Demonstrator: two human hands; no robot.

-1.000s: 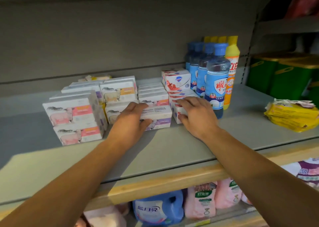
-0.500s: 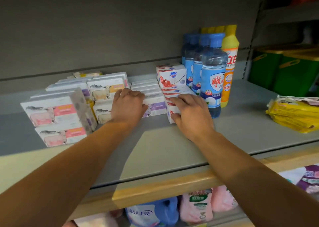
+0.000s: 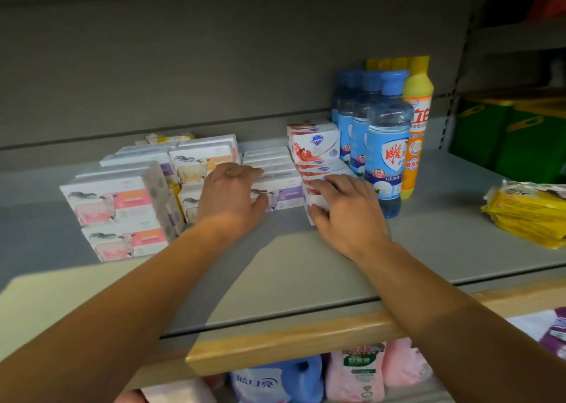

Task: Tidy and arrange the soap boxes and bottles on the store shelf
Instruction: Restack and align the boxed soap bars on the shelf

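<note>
White soap boxes stand in rows on the grey shelf (image 3: 306, 268). My left hand (image 3: 229, 197) lies over the purple-labelled soap box (image 3: 284, 192), fingers curled over its top and thumb at its front. My right hand (image 3: 343, 209) grips the front red-and-white soap box (image 3: 314, 200) of a row, fingers on top and thumb at its lower front. A taller red-and-white box (image 3: 315, 143) stands behind. Pink-labelled boxes (image 3: 113, 203) are stacked at the left, orange-labelled ones (image 3: 202, 160) behind them. Blue bottles (image 3: 387, 145) and yellow bottles (image 3: 416, 120) stand to the right.
Yellow flat packets (image 3: 526, 212) lie piled at the shelf's right end. Green containers (image 3: 514, 139) sit on the neighbouring shelf. A wooden lip (image 3: 291, 341) edges the shelf front. Below it stand a blue jug (image 3: 275, 381) and pink refill pouches (image 3: 358, 375).
Both hands have pushed the soap boxes a little deeper toward the back of the shelf. The left hand's fingers now curl over the purple-labelled box.
</note>
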